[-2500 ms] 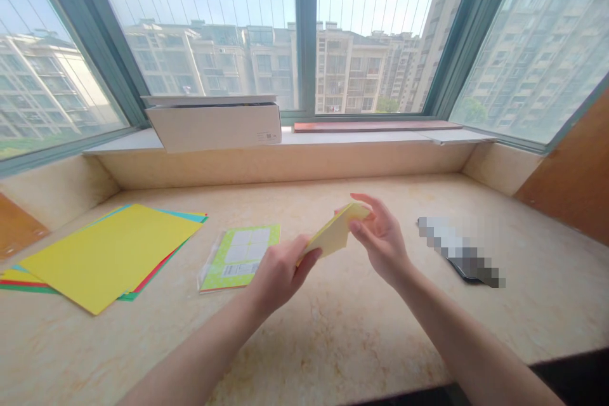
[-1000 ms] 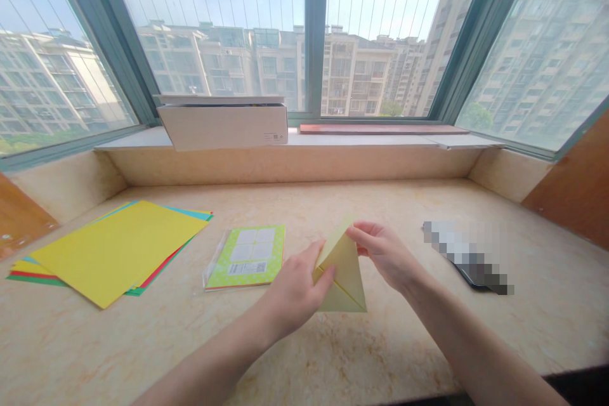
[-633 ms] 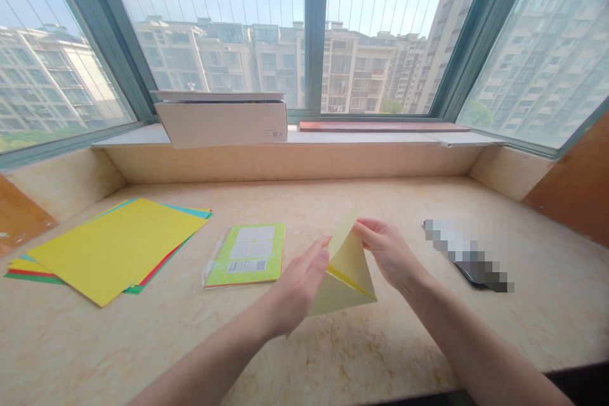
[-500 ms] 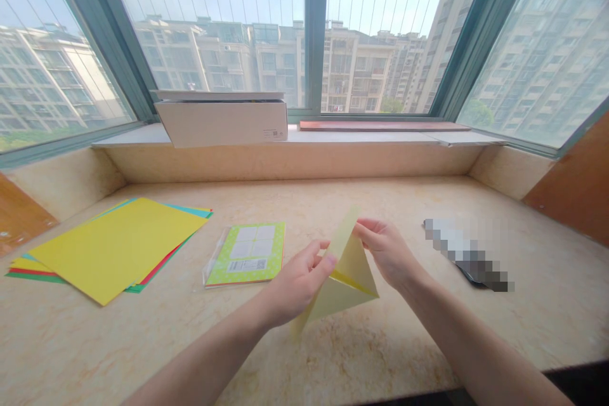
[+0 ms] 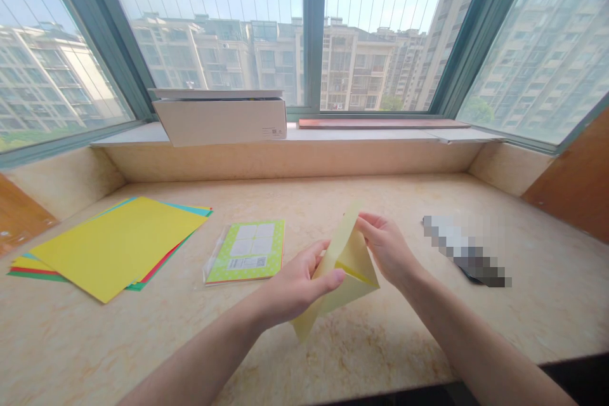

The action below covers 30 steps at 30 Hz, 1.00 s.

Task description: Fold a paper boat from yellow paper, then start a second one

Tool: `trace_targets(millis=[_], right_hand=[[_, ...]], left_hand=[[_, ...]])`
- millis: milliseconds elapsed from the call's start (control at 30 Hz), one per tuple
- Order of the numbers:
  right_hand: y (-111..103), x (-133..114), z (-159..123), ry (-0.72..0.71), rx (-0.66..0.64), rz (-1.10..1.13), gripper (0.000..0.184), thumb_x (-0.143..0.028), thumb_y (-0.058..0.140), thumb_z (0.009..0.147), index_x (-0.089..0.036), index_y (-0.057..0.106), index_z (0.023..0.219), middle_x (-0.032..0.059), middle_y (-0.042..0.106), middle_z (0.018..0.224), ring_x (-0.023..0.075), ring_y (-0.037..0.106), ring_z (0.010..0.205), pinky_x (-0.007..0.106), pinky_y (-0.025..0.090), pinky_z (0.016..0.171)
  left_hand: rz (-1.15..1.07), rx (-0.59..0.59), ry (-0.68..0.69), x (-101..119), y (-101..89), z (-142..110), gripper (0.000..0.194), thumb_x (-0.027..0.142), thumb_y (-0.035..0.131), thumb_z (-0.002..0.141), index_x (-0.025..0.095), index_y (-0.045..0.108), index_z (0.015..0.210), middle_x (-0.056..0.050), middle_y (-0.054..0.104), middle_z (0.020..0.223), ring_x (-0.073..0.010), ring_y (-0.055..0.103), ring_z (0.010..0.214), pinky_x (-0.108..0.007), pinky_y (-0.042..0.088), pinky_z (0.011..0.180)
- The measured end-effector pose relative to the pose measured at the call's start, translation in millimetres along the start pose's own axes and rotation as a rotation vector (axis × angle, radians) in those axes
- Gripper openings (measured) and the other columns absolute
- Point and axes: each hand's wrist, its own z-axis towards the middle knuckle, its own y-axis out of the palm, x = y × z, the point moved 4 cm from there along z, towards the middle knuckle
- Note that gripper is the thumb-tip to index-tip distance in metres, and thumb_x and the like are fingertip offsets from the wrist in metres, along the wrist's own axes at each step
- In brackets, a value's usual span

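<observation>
A folded pale yellow paper [image 5: 349, 266] is held just above the marble counter [image 5: 380, 342] between both hands. My left hand [image 5: 297, 285] pinches its left flap with thumb over fingers. My right hand [image 5: 387, 247] grips the paper's upper right edge near the peak, fingers curled behind it. The flaps are parted, showing a brighter yellow inside. The lower corner of the paper points down toward the counter.
A stack of coloured sheets [image 5: 114, 247], yellow on top, lies at the left. A green packet of paper [image 5: 247, 250] sits beside my left hand. A blurred dark object [image 5: 469, 254] lies at the right. A white box [image 5: 221, 117] rests on the windowsill.
The paper went from a flat folded piece held up to a triangle near the counter. Its flaps have since been pulled apart, and the lower corner now hangs down left.
</observation>
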Motion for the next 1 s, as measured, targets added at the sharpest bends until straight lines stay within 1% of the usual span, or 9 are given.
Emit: trace_targets(millis=[133,233,333,467,633,767,867,933,1000], right_hand=[[2.3,-1.8,-0.9,-0.022,0.002,0.031,0.035,-0.055,0.072,0.084,-0.021,0.076,0.09,0.0005,0.067,0.072,0.0156,0.056,0.062,0.027,0.039,0.06],[5.1,-3.8,-2.3,-0.047,-0.012,0.042,0.035,-0.055,0.072,0.084,-0.021,0.075,0.092,0.0016,0.07,0.076,0.0164,0.057,0.064,0.028,0.041,0.062],[7.0,-5.5,-4.4,-0.067,-0.018,0.056,0.035,-0.054,0.072,0.085,-0.021,0.075,0.093,0.0027,0.07,0.078,0.0168,0.058,0.064,0.028,0.041,0.06],[8.0,-7.5,-6.6,-0.069,-0.002,0.049,0.035,-0.055,0.072,0.085,-0.02,0.073,0.092,0.0029,0.071,0.079,0.0173,0.06,0.065,0.028,0.043,0.061],[13.4,-7.4,-7.3,-0.079,-0.014,0.004,0.043,-0.062,0.07,0.083,-0.022,0.067,0.1,0.0033,0.073,0.081,0.0186,0.064,0.065,0.028,0.045,0.057],[19.2,0.1,-8.7,-0.029,0.0,0.008,0.045,-0.06,0.071,0.083,-0.024,0.062,0.108,0.0036,0.074,0.08,0.0199,0.066,0.062,0.026,0.042,0.048],[21.1,2.1,-10.7,-0.027,0.035,0.01,0.039,-0.054,0.074,0.082,-0.022,0.064,0.103,0.0033,0.074,0.078,0.018,0.064,0.057,0.025,0.04,0.046],[21.4,0.8,-11.5,-0.03,0.047,0.044,0.037,-0.053,0.075,0.081,-0.022,0.066,0.1,0.0033,0.073,0.077,0.0165,0.062,0.054,0.025,0.04,0.046],[20.7,-2.8,-11.5,-0.056,0.036,0.063,0.034,-0.051,0.077,0.08,-0.021,0.07,0.094,0.0038,0.072,0.077,0.0171,0.063,0.059,0.026,0.044,0.051]], left_hand=[[0.079,0.069,0.028,-0.6,-3.7,1.7,0.05,0.039,0.063,0.092,0.018,0.05,0.135,-0.013,0.064,0.125,-0.0288,0.061,0.115,-0.039,0.049,0.093],[0.114,0.107,0.024,-2.3,-6.7,2.7,0.048,0.035,0.067,0.089,0.017,0.052,0.13,-0.013,0.066,0.12,-0.0279,0.064,0.109,-0.038,0.051,0.088],[0.066,0.07,0.009,-4.1,-7.3,3.3,0.046,0.033,0.068,0.087,0.016,0.051,0.127,-0.013,0.067,0.117,-0.0261,0.067,0.102,-0.034,0.052,0.081],[0.018,0.016,0.012,-2.8,-6.4,3.3,0.046,0.031,0.067,0.087,0.017,0.051,0.128,-0.012,0.067,0.116,-0.025,0.067,0.1,-0.032,0.052,0.079],[0.142,0.141,-0.004,-5.1,-11.1,4.5,0.042,0.03,0.067,0.086,0.017,0.055,0.124,-0.011,0.067,0.114,-0.0247,0.066,0.099,-0.031,0.051,0.077],[0.231,0.173,-0.039,-10.1,-12.6,5.2,0.045,0.029,0.075,0.079,0.018,0.057,0.118,-0.009,0.069,0.109,-0.0249,0.066,0.095,-0.032,0.051,0.077],[0.249,0.148,-0.026,-11.4,-10.6,5.4,0.048,0.038,0.077,0.079,0.017,0.057,0.118,-0.009,0.069,0.107,-0.0259,0.066,0.094,-0.032,0.051,0.074],[0.22,0.124,0.006,-11.3,-8.8,5.9,0.048,0.048,0.067,0.088,0.016,0.055,0.121,-0.011,0.069,0.107,-0.0249,0.067,0.09,-0.031,0.05,0.072],[0.251,0.136,0.034,-11.3,-9.4,6.4,0.045,0.053,0.056,0.095,0.016,0.056,0.119,-0.01,0.069,0.105,-0.0238,0.066,0.088,-0.03,0.049,0.07]])
